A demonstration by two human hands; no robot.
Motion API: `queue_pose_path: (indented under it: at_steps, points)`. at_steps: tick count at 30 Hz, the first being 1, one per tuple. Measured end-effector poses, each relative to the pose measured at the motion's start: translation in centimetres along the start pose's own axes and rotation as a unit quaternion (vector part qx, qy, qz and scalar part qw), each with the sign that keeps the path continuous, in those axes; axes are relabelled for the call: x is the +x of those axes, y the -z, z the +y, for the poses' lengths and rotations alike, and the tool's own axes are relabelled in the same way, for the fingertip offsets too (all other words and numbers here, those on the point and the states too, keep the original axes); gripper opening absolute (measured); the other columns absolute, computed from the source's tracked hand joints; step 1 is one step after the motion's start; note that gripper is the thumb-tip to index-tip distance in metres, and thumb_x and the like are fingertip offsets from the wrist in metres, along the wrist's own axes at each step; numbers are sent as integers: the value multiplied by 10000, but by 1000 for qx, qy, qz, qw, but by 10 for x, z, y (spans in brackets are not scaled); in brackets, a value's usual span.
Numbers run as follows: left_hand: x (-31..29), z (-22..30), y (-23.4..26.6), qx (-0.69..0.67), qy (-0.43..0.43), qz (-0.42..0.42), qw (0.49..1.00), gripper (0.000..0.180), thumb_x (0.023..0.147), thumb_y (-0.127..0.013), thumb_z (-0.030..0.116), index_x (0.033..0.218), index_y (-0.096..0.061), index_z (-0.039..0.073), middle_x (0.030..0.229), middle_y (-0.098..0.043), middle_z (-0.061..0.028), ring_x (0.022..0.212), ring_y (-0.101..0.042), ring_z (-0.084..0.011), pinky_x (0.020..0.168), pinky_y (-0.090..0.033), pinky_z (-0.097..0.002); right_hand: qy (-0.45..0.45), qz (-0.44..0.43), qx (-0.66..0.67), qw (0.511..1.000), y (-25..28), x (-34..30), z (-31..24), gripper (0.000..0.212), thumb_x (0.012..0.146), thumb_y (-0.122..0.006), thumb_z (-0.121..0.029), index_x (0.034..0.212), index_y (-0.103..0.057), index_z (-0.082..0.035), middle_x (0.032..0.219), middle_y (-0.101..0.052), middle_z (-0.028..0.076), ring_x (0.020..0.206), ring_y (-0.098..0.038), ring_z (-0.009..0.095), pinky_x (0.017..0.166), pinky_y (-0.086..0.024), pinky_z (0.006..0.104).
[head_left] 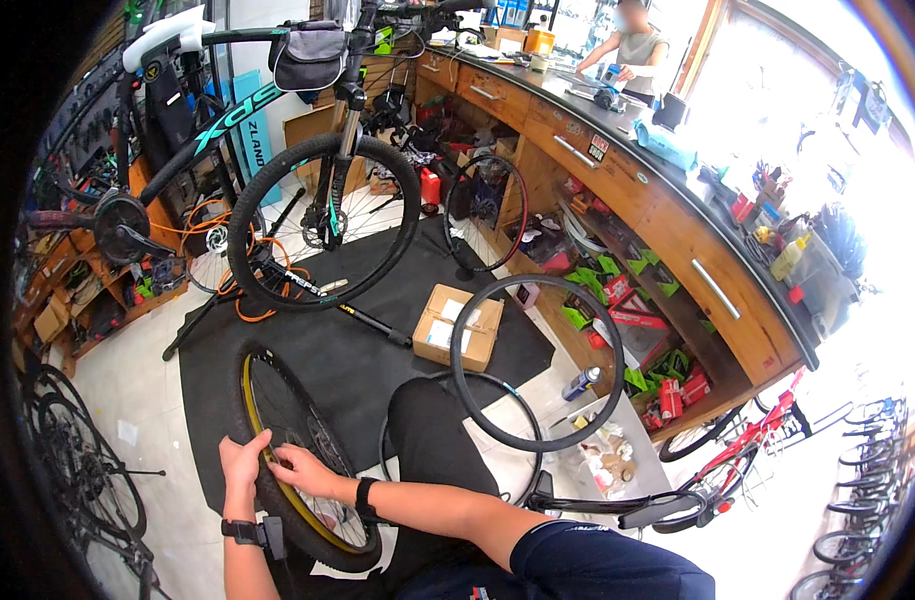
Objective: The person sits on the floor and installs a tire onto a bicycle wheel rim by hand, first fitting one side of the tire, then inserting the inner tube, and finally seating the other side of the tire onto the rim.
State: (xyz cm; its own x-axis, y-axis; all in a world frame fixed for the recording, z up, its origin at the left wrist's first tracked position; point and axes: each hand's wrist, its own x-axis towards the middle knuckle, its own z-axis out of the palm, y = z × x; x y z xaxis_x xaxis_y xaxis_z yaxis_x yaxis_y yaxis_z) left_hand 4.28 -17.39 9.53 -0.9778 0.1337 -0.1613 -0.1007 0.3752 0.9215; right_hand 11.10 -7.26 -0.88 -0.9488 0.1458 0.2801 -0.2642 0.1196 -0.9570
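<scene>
Bicycle wheel [286,520]: tilted, over the black mat [210,345]. Left hand [243,462]: fingers closed on the tyre's left side. Right hand [310,474]: fingers curled onto the tyre, near the yellow rim lining [247,388].

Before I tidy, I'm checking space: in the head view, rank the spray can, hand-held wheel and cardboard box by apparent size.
1. Hand-held wheel
2. Cardboard box
3. Spray can
</scene>
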Motion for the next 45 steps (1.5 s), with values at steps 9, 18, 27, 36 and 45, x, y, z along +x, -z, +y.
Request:
queue_pose_path:
  at_steps: [9,18,27,36,45]
  points:
    - [5,-12,-6,75,-42,25,996,392,737,-830,138,980,-619,-85,934,-703,-168,839,-671,-255,777,-518,-377,5,-21,-25,999,4,1,7,302,947,-609,-239,880,-541,47,817,-541,188,743,-560,323,672,-447,423]
    - [5,-13,-1,167,-51,23,984,507,717,-858,271,939,-627,-122,908,-706,-239,843,-695,-306,761,-530,-405,12,-8,-20,1000,8,-7,-2,297,943,-606,-222,843,-523,45,796,-525,182,738,-518,308,678,-424,413]
    - [-1,16,20,20,131,-91,987,430,759,-849,229,932,-653,-112,851,-695,-137,650,-675,-233,591,-538,-374,15,-12,-8,1000,4,-18,-3,304,954,-607,-240,851,-534,36,829,-516,173,777,-526,307,713,-429,416]
    - [9,10,16,-6,100,-60,993,348,752,-850,157,899,-668,-101,818,-683,-151,632,-657,-230,561,-531,-382,7,-30,-12,999,-3,-18,-4,289,947,-618,-230,844,-542,29,825,-519,171,773,-532,308,700,-437,412]
    - [12,4,9,95,24,7,995,333,723,-843,169,791,-672,-109,772,-685,-134,651,-646,-201,590,-508,-370,1,-34,-2,999,-1,-17,-2,266,953,-610,-224,887,-575,32,852,-536,178,791,-545,316,714,-446,414]
